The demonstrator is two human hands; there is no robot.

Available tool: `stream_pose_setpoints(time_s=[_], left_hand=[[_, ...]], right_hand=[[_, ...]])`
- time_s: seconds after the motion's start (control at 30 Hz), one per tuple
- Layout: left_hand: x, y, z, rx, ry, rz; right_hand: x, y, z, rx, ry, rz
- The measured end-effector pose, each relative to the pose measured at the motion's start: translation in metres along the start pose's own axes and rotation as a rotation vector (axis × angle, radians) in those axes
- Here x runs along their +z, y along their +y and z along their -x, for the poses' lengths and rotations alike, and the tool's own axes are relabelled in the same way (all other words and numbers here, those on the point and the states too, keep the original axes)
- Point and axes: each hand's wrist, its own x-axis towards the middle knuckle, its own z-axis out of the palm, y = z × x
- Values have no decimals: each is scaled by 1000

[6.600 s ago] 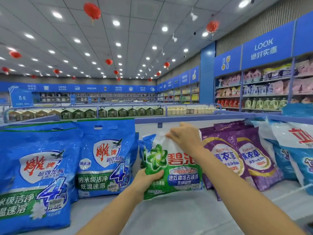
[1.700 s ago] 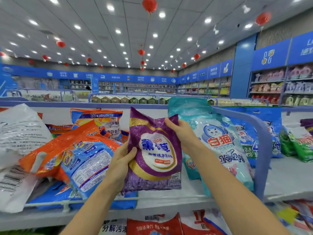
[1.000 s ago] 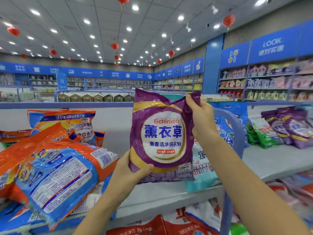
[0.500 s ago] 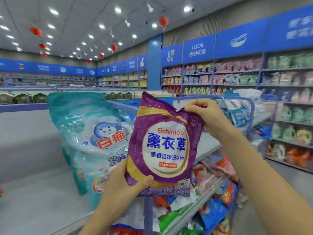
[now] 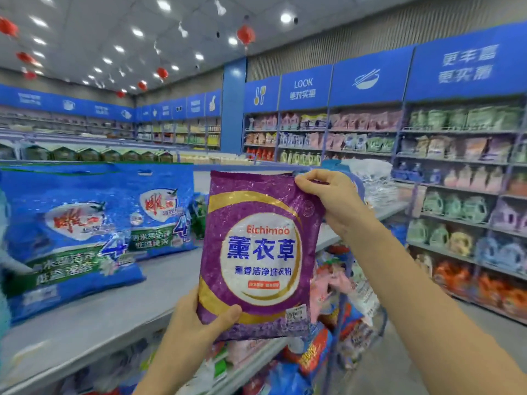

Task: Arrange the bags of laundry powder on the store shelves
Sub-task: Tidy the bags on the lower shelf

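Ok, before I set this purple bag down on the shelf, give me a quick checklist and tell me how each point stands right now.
1. Grip: left hand holds the bottom corner of the purple bag and right hand pinches its top corner: ok.
2. Bag upright, label facing you: ok.
3. Bare room on the grey shelf right of the blue bags: ok.
4. Matching purple bags in sight to group it with: not ok, none shows.
5. Bag free of tears: cannot tell, its back is hidden.
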Motion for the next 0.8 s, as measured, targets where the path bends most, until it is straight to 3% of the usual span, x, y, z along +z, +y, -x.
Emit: stream_pose_setpoints(time_s=[0.13,0.43,0.67,0.8], left_hand=[[45,-9,-45,-38,67,20],[131,-41,-168,-16,192,131],[194,-93,-275,-63,186,126],[219,-115,-320,-96,227,50]], right_hand=[[-40,32,-34,49,25,-83],[-95,187,-78,290,-172,-11],[-139,258,-182,293,-206,-33],[-161,297,-231,271,-307,-12]])
